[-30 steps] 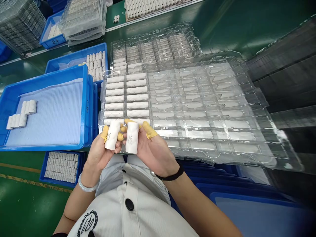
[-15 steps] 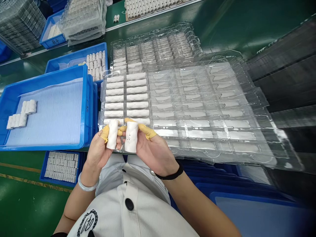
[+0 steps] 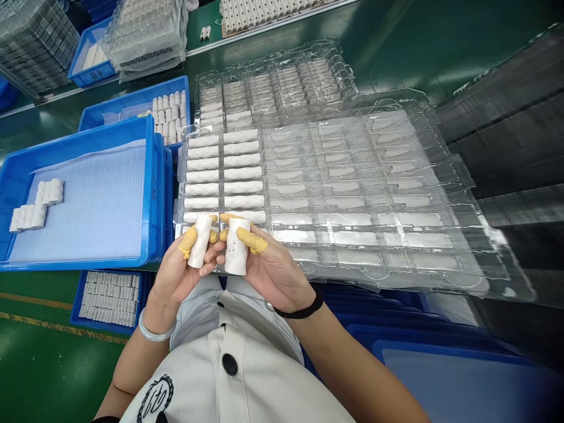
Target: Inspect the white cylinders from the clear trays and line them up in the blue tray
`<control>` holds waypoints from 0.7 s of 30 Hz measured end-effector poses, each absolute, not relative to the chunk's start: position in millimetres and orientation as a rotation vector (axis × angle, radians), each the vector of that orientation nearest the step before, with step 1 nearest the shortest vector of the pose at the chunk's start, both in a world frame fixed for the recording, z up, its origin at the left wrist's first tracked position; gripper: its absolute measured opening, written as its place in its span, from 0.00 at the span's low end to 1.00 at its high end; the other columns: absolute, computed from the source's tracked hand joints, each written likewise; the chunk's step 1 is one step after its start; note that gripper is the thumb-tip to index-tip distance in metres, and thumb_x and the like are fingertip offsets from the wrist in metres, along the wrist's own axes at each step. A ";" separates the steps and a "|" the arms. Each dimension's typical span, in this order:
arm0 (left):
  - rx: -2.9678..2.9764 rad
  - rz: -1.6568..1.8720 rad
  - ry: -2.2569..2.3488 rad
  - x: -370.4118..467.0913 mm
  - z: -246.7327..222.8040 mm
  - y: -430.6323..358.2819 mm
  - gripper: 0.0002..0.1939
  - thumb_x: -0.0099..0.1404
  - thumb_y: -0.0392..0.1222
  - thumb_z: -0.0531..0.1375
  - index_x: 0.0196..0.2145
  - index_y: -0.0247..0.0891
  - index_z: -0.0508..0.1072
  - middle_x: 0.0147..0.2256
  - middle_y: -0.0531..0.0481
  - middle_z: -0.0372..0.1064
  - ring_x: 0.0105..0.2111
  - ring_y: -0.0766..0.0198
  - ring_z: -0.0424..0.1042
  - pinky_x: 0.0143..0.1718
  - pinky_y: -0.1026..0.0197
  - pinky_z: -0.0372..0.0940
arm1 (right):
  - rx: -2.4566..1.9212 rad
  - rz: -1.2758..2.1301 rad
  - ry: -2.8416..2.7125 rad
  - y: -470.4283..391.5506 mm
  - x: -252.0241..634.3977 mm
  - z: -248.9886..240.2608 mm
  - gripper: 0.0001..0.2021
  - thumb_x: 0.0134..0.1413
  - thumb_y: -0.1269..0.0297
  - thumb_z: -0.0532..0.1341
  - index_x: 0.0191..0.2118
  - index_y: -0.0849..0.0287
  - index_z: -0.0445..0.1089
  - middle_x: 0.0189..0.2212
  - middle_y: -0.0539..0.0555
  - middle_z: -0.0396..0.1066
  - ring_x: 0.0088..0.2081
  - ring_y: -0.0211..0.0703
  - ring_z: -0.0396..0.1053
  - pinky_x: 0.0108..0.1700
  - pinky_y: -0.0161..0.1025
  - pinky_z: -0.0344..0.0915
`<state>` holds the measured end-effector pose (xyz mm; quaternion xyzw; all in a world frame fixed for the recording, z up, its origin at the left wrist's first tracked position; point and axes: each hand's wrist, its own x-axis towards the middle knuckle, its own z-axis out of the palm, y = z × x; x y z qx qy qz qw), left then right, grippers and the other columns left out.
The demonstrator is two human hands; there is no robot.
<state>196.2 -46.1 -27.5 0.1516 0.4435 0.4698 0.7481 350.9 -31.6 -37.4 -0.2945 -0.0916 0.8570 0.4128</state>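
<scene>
My left hand [image 3: 176, 267], with yellow finger cots on, is closed on a white ceramic-looking cylinder [image 3: 201, 242] with a wavy side, held nearly upright. A second white cylinder [image 3: 237, 252], with small dark marks on its face, is gripped by my right hand [image 3: 275, 267]; the thumb presses across its front. Both pieces are side by side, slightly apart, over the near edge of a clear plastic tray [image 3: 348, 202]. Two columns at the tray's left hold similar white cylinders [image 3: 241, 160] lying in slots. Farther right, the slots hold no cylinders.
Left of the tray stands a blue bin [image 3: 152, 194] with several white pieces [image 3: 33, 216] on its liner. Behind are another blue bin [image 3: 187, 108] and a second clear tray [image 3: 273, 88]. A lower blue crate [image 3: 76, 314] holds packed pieces. Stacked blue trays [image 3: 423, 346] are at right below.
My right thumb has come down onto the front of the marked cylinder. The left cylinder has turned and tilted slightly. Otherwise the view has shifted only a little.
</scene>
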 end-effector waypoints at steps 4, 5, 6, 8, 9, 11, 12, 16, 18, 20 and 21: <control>0.241 1.024 0.953 196.8 -27.0 -44.4 0.22 0.75 0.46 0.47 0.37 0.27 0.73 0.24 0.46 0.65 0.22 0.70 0.64 0.20 0.71 0.61 | -0.704 2.158 -0.174 -29.9 350.1 -34.5 0.15 0.63 0.56 0.59 0.49 0.59 0.72 0.33 0.53 0.76 0.33 0.40 0.74 0.42 0.40 0.73; 0.229 1.034 0.951 196.9 -26.8 -44.1 0.22 0.75 0.45 0.46 0.37 0.27 0.73 0.25 0.46 0.66 0.22 0.70 0.64 0.22 0.69 0.63 | -0.677 2.168 -0.157 -29.1 350.3 -33.5 0.16 0.64 0.55 0.57 0.49 0.59 0.72 0.35 0.54 0.76 0.36 0.41 0.74 0.44 0.42 0.73; 0.225 1.044 0.952 196.9 -26.7 -43.8 0.22 0.76 0.44 0.45 0.38 0.28 0.73 0.25 0.46 0.66 0.22 0.70 0.64 0.24 0.68 0.65 | -0.651 2.179 -0.143 -28.3 350.7 -32.7 0.16 0.65 0.56 0.54 0.49 0.60 0.71 0.36 0.55 0.76 0.38 0.43 0.74 0.45 0.44 0.73; 0.233 1.067 0.958 196.9 -26.7 -43.3 0.20 0.76 0.43 0.45 0.40 0.29 0.73 0.27 0.46 0.67 0.23 0.69 0.65 0.26 0.66 0.66 | -0.620 2.190 -0.123 -27.1 351.6 -31.5 0.17 0.67 0.59 0.51 0.50 0.61 0.71 0.38 0.56 0.76 0.41 0.45 0.74 0.47 0.46 0.72; 0.240 1.074 0.960 197.0 -26.7 -43.2 0.20 0.76 0.43 0.45 0.41 0.29 0.73 0.27 0.45 0.68 0.23 0.69 0.65 0.26 0.66 0.66 | -0.617 2.190 -0.117 -26.8 351.9 -31.3 0.17 0.67 0.61 0.49 0.50 0.61 0.71 0.38 0.56 0.76 0.41 0.45 0.74 0.48 0.47 0.72; 0.243 1.079 0.967 197.4 -26.4 -42.8 0.22 0.76 0.44 0.44 0.40 0.29 0.74 0.29 0.44 0.69 0.23 0.69 0.66 0.25 0.66 0.65 | -0.632 2.186 -0.117 -27.0 351.9 -31.8 0.17 0.66 0.63 0.48 0.50 0.62 0.71 0.37 0.57 0.76 0.42 0.45 0.74 0.48 0.46 0.71; 0.240 1.078 0.969 197.7 -26.2 -42.6 0.23 0.76 0.44 0.43 0.40 0.29 0.74 0.29 0.43 0.69 0.23 0.69 0.66 0.24 0.66 0.64 | -0.642 2.183 -0.120 -27.4 351.5 -32.4 0.17 0.65 0.64 0.49 0.49 0.62 0.71 0.36 0.56 0.77 0.41 0.45 0.74 0.47 0.46 0.71; 0.245 1.086 0.972 198.7 -25.9 -42.2 0.24 0.75 0.47 0.44 0.38 0.29 0.75 0.29 0.44 0.69 0.22 0.69 0.66 0.22 0.67 0.63 | -0.659 2.173 -0.139 -29.0 349.3 -35.7 0.16 0.64 0.63 0.51 0.48 0.61 0.73 0.34 0.54 0.76 0.36 0.42 0.73 0.45 0.42 0.71; 0.251 1.101 0.974 198.7 -26.7 -42.7 0.22 0.74 0.48 0.49 0.39 0.29 0.75 0.28 0.44 0.69 0.23 0.70 0.66 0.22 0.69 0.63 | -0.653 2.169 -0.152 -29.7 348.6 -37.5 0.14 0.63 0.62 0.54 0.46 0.62 0.73 0.34 0.54 0.76 0.35 0.40 0.72 0.44 0.41 0.70; 0.265 1.091 0.971 198.4 -28.2 -43.7 0.20 0.72 0.49 0.53 0.39 0.28 0.76 0.28 0.45 0.70 0.24 0.69 0.67 0.22 0.69 0.63 | -0.646 2.160 -0.184 -30.6 348.6 -39.3 0.11 0.58 0.61 0.61 0.41 0.62 0.74 0.32 0.54 0.76 0.33 0.39 0.72 0.42 0.39 0.70; 0.279 1.081 0.973 198.3 -29.0 -44.3 0.20 0.72 0.49 0.54 0.38 0.28 0.76 0.27 0.45 0.70 0.24 0.69 0.68 0.23 0.68 0.64 | -0.641 2.155 -0.206 -31.1 348.7 -40.1 0.10 0.55 0.60 0.65 0.38 0.62 0.73 0.29 0.53 0.75 0.31 0.39 0.71 0.40 0.39 0.70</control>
